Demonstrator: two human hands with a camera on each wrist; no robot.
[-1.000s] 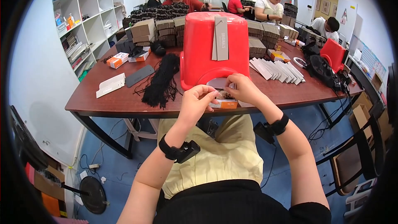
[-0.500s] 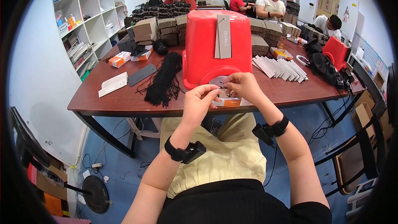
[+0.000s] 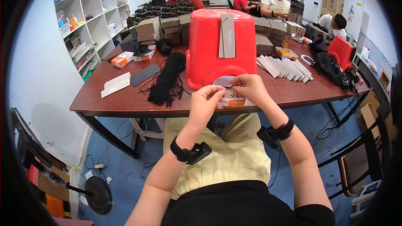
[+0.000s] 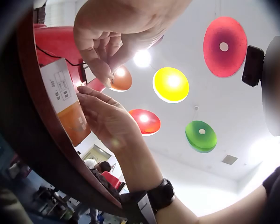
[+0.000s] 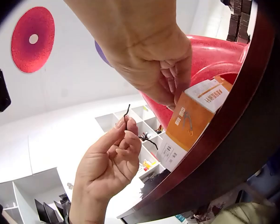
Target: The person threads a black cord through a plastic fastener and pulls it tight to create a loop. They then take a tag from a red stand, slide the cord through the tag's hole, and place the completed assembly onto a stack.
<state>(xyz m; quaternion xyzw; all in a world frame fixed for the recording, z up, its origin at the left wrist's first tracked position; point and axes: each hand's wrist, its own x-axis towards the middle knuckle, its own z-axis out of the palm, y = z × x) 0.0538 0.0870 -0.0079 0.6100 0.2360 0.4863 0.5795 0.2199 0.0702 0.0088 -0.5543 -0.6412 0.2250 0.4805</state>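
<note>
My left hand [image 3: 204, 104] pinches a thin black cord [image 5: 150, 141] between thumb and fingertips; both cord ends stick out in the right wrist view. My right hand [image 3: 251, 88] has bent fingers at the rim of a small orange and white box [image 5: 189, 123], just right of the left hand [image 5: 109, 165]. The box hides some of the right hand's fingertips, so whether they hold anything cannot be told. In the head view, the box [image 3: 235, 102] stands at the table's front edge before an upturned red tub [image 3: 205, 46]. Grey tags [image 3: 228, 37] hang on the tub.
A black cord bundle [image 3: 167, 81], pale cards [image 3: 116, 85] and a dark card [image 3: 145, 75] lie left on the table [image 3: 100, 100]. Fanned white tags [image 3: 284, 69] lie right. Stacked boxes [image 3: 147, 30] stand behind; several people are around the table's far side.
My fingertips have stayed close together over the box, with small shifts of the fingers. The scene has slid slightly rightward in the head view.
</note>
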